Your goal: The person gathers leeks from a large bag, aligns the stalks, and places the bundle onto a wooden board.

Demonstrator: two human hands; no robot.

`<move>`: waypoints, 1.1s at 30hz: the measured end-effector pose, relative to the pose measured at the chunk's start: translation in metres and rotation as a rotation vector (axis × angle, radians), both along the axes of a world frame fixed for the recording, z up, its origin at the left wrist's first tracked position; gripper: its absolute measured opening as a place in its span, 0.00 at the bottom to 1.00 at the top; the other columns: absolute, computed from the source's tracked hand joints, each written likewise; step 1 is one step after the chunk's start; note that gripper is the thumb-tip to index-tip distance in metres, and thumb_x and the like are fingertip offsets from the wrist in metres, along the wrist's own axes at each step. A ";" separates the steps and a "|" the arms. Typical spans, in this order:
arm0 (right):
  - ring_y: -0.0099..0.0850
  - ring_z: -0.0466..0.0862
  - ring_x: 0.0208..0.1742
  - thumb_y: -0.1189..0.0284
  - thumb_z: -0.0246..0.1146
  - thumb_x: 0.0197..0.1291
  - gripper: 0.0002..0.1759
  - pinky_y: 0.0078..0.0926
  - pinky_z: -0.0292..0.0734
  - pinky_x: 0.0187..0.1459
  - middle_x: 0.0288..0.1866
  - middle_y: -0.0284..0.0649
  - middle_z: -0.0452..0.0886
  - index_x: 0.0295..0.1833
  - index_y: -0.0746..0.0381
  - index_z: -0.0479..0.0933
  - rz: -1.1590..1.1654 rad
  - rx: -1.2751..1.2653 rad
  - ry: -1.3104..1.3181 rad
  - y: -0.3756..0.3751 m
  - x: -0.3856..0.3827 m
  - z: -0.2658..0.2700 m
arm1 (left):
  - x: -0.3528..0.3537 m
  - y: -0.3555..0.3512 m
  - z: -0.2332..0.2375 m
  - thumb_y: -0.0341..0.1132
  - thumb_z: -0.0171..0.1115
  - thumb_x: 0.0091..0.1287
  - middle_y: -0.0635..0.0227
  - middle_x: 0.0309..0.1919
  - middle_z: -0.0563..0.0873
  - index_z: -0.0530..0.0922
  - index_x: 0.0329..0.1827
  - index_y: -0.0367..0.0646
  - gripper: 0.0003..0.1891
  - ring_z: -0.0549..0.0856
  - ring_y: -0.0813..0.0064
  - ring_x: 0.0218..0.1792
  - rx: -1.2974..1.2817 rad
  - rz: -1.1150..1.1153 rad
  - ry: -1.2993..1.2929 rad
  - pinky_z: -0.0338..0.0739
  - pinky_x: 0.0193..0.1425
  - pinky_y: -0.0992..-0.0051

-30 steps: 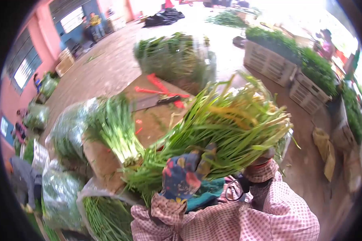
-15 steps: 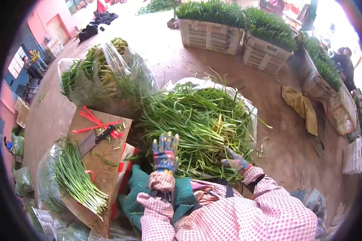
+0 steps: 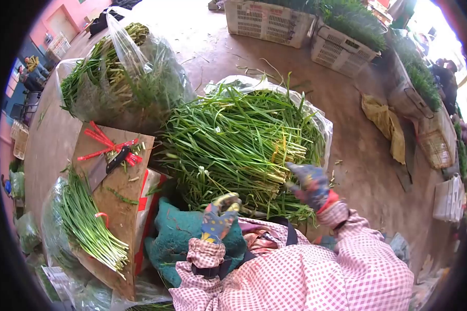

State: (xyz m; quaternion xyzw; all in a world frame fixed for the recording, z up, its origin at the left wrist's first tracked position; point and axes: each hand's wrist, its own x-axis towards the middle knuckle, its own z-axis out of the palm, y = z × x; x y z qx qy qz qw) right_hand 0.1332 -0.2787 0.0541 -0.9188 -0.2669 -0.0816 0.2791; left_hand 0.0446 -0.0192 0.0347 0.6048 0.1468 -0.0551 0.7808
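A large heap of long green garlic chives [image 3: 228, 140] lies in a white plastic sack in front of me, with a yellow tie around the pale stem ends at its right. My right hand [image 3: 312, 185], in a patterned glove, is at those stem ends, thumb and forefinger apart. Above the teal cloth [image 3: 174, 233] on my lap is my left hand [image 3: 220, 217], also gloved, its fingers loosely bent with nothing visible between them. To the left, a trimmed bunch of chives [image 3: 91, 223] with a red band rests on a wooden board [image 3: 120, 194].
A black-handled knife [image 3: 109, 167] and red ties [image 3: 101, 142] lie on the board. Behind it stands a clear bag of greens [image 3: 124, 78]. Crates [image 3: 267, 23] full of greens line the back and right. A yellow sack [image 3: 384, 124] lies on the floor; people sit farther off.
My left hand has dropped back from the heap's edge, and its outstretched fingers have bent. The right hand has moved up and come clear of the leaves. The view has tilted down.
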 end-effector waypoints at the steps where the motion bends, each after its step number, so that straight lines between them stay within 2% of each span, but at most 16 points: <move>1: 0.41 0.72 0.49 0.62 0.63 0.43 0.30 0.35 0.68 0.47 0.49 0.47 0.71 0.55 0.55 0.66 0.011 -0.220 0.010 0.019 0.002 -0.003 | 0.000 -0.006 0.001 0.19 0.57 0.51 0.60 0.41 0.79 0.71 0.47 0.33 0.18 0.79 0.72 0.41 -0.025 -0.012 0.041 0.73 0.49 0.77; 4: 0.53 0.50 0.64 0.52 0.65 0.36 0.52 0.45 0.51 0.59 0.67 0.47 0.46 0.67 0.45 0.44 0.007 -0.642 0.144 0.055 0.015 -0.030 | -0.006 -0.009 -0.009 0.21 0.58 0.52 0.58 0.44 0.76 0.68 0.51 0.33 0.21 0.78 0.71 0.44 -0.099 -0.034 0.082 0.72 0.50 0.77; 5: 0.56 0.50 0.64 0.53 0.65 0.34 0.53 0.49 0.53 0.57 0.67 0.47 0.45 0.67 0.43 0.42 -0.032 -0.607 0.117 0.061 0.021 -0.046 | -0.006 -0.010 -0.010 0.20 0.58 0.52 0.58 0.46 0.75 0.66 0.53 0.34 0.23 0.77 0.72 0.44 -0.128 0.007 0.080 0.72 0.49 0.77; 8: 0.47 0.66 0.57 0.64 0.66 0.34 0.56 0.36 0.67 0.49 0.63 0.48 0.57 0.67 0.47 0.37 -0.119 -0.604 0.247 0.069 0.059 -0.058 | 0.002 -0.010 -0.030 0.21 0.57 0.50 0.59 0.48 0.71 0.56 0.60 0.38 0.32 0.76 0.78 0.39 -0.407 0.136 0.147 0.74 0.41 0.81; 12: 0.38 0.77 0.43 0.69 0.66 0.34 0.52 0.33 0.72 0.43 0.49 0.50 0.72 0.66 0.54 0.44 -0.084 -0.412 0.354 0.063 0.082 -0.058 | 0.032 -0.033 -0.022 0.25 0.60 0.51 0.60 0.42 0.75 0.56 0.60 0.39 0.33 0.75 0.84 0.29 -0.186 0.209 0.351 0.74 0.33 0.84; 14: 0.33 0.78 0.40 0.68 0.67 0.35 0.46 0.28 0.72 0.42 0.44 0.48 0.75 0.63 0.62 0.52 0.128 0.193 0.769 0.059 0.088 -0.072 | 0.047 -0.031 -0.050 0.26 0.60 0.51 0.61 0.39 0.77 0.56 0.60 0.40 0.33 0.75 0.84 0.25 -0.135 0.176 0.348 0.74 0.30 0.85; 16: 0.25 0.77 0.35 0.59 0.67 0.40 0.37 0.20 0.71 0.37 0.37 0.42 0.78 0.52 0.71 0.65 0.405 1.005 1.130 0.064 0.064 -0.046 | 0.062 -0.027 -0.064 0.26 0.54 0.56 0.61 0.35 0.79 0.55 0.60 0.40 0.29 0.76 0.84 0.23 -0.673 0.261 0.127 0.74 0.27 0.86; 18: 0.22 0.76 0.35 0.53 0.65 0.43 0.36 0.18 0.71 0.36 0.37 0.40 0.77 0.51 0.70 0.66 0.266 0.986 1.313 0.059 0.056 -0.028 | 0.068 -0.027 -0.049 0.25 0.48 0.59 0.55 0.39 0.78 0.53 0.61 0.40 0.26 0.80 0.75 0.28 -0.714 0.197 0.198 0.76 0.28 0.86; 20: 0.22 0.76 0.38 0.51 0.61 0.47 0.34 0.17 0.71 0.38 0.38 0.40 0.77 0.50 0.70 0.67 0.347 0.930 1.075 0.054 0.046 0.013 | 0.068 -0.021 -0.039 0.28 0.44 0.62 0.35 0.47 0.69 0.42 0.65 0.50 0.30 0.77 0.52 0.44 -0.731 -0.006 -0.117 0.78 0.41 0.75; 21: 0.23 0.77 0.39 0.58 0.60 0.49 0.29 0.17 0.72 0.40 0.39 0.41 0.77 0.50 0.70 0.67 0.368 1.081 1.096 0.050 0.041 0.032 | 0.061 -0.036 0.044 0.28 0.50 0.61 0.41 0.46 0.72 0.46 0.64 0.46 0.31 0.78 0.53 0.43 -0.311 0.155 0.046 0.77 0.44 0.75; 22: 0.26 0.78 0.39 0.62 0.59 0.49 0.26 0.20 0.73 0.41 0.41 0.41 0.77 0.51 0.68 0.67 0.166 1.107 1.315 0.043 0.044 0.031 | 0.064 -0.036 0.030 0.28 0.50 0.61 0.41 0.46 0.72 0.46 0.64 0.46 0.31 0.78 0.53 0.43 -0.312 0.140 0.048 0.77 0.44 0.75; 24: 0.29 0.77 0.43 0.64 0.58 0.50 0.25 0.26 0.74 0.45 0.45 0.41 0.75 0.52 0.67 0.67 0.365 1.368 1.481 0.032 0.048 0.035 | 0.066 -0.031 -0.012 0.25 0.56 0.55 0.50 0.42 0.77 0.49 0.63 0.44 0.34 0.79 0.58 0.40 -0.946 0.257 -0.290 0.77 0.44 0.75; 25: 0.31 0.75 0.48 0.63 0.58 0.51 0.24 0.32 0.73 0.47 0.48 0.40 0.74 0.52 0.65 0.68 0.309 1.511 1.439 0.037 0.042 0.042 | 0.071 -0.025 -0.012 0.22 0.56 0.53 0.56 0.42 0.77 0.49 0.64 0.46 0.36 0.79 0.63 0.40 -0.350 0.152 -0.212 0.77 0.42 0.75; 27: 0.28 0.73 0.50 0.59 0.59 0.51 0.28 0.30 0.70 0.49 0.51 0.40 0.72 0.54 0.64 0.66 0.134 1.395 1.364 0.010 0.063 -0.042 | 0.085 -0.026 -0.033 0.26 0.54 0.56 0.56 0.44 0.76 0.50 0.64 0.45 0.33 0.79 0.66 0.40 -0.539 0.238 0.000 0.75 0.45 0.72; 29: 0.27 0.73 0.50 0.59 0.58 0.53 0.27 0.25 0.68 0.50 0.52 0.43 0.71 0.55 0.65 0.66 -0.017 0.907 1.194 0.003 0.072 -0.051 | 0.075 -0.019 -0.064 0.28 0.54 0.57 0.56 0.44 0.76 0.52 0.62 0.42 0.31 0.79 0.68 0.40 -0.241 0.283 0.195 0.74 0.44 0.74; 33: 0.27 0.75 0.45 0.65 0.57 0.55 0.22 0.21 0.71 0.43 0.48 0.43 0.74 0.52 0.66 0.69 -0.394 0.543 0.740 -0.022 0.052 -0.063 | 0.052 -0.006 -0.102 0.33 0.54 0.58 0.56 0.43 0.77 0.56 0.60 0.36 0.28 0.78 0.72 0.40 0.357 0.200 0.370 0.72 0.41 0.79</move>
